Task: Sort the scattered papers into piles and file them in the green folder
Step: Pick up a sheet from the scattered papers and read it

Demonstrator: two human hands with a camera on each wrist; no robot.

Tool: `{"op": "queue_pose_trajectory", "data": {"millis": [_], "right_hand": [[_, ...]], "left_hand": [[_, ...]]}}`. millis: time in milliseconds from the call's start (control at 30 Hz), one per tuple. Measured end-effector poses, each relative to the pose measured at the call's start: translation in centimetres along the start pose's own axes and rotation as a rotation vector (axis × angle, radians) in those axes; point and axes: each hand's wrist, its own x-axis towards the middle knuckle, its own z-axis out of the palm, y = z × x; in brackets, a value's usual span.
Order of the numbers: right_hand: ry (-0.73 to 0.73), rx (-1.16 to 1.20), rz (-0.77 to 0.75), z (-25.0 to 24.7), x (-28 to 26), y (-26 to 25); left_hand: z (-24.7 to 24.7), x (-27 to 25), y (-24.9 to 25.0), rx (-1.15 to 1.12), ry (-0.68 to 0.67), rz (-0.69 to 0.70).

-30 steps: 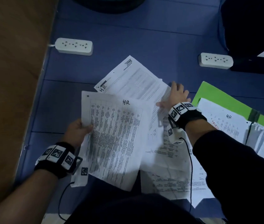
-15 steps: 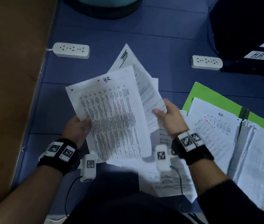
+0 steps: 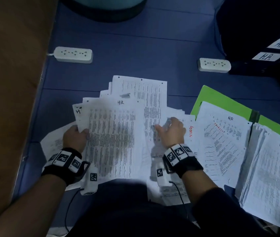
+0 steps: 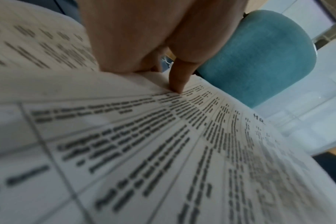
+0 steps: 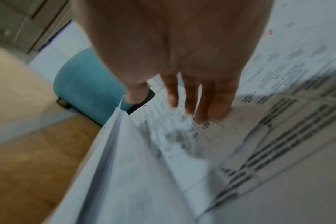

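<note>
On the blue floor mat (image 3: 135, 53), between a brown wooden panel (image 3: 11, 82) at the left and dark labelled binders (image 3: 266, 55) at the upper right, the largest thing is the open green folder (image 3: 221, 100), lying at the right with filed sheets (image 3: 224, 142) marked "HR" on its near leaf and a thick filed stack (image 3: 272, 177) on the leaf beyond its spine. Just left of it spreads the loose heap of scattered papers (image 3: 156, 103), overlapping one another on the mat; one sheet (image 3: 191, 132) beside the folder carries "ADMIN" in red. In front of the person, a sheaf of "HR" pages (image 3: 112, 139) covered in printed columns is raised off the heap and fanned at its upper left corner. A teal round stool (image 3: 108, 4) stands at the far edge of the mat. Two white power strips lie well apart: one (image 3: 73, 54) near the wooden panel, the other (image 3: 214, 65) close to the binders.

The left hand (image 3: 75, 137) grasps the sheaf at its left edge, thumb (image 4: 177, 75) pressed on the top page and fingers underneath. The right hand (image 3: 171, 132) lies on the loose papers just right of the sheaf, its fingers (image 5: 217, 109) extended with tips on a printed page, thumb out toward the sheaf; it grips nothing. Both wrists wear black bands with square markers.
</note>
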Motion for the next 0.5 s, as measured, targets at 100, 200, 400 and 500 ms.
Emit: {"op": "queue_pose_trajectory", "data": {"millis": [100, 200, 400, 500], "right_hand": [[-0.006, -0.226, 0.065, 1.3, 0.6, -1.3], [-0.045, -0.134, 0.099, 1.9, 1.1, -1.8], [-0.284, 0.546, -0.093, -1.0, 0.2, -0.8], [-0.393, 0.699, -0.17, -2.0, -1.0, -0.4]], "left_hand": [[0.1, -0.6, 0.0, -0.006, -0.039, 0.045], [0.3, -0.6, 0.2, -0.084, -0.029, 0.043], [0.0, -0.2, 0.5, -0.601, -0.242, -0.083], [0.2, -0.7, 1.1, -0.725, -0.336, -0.091]]}}
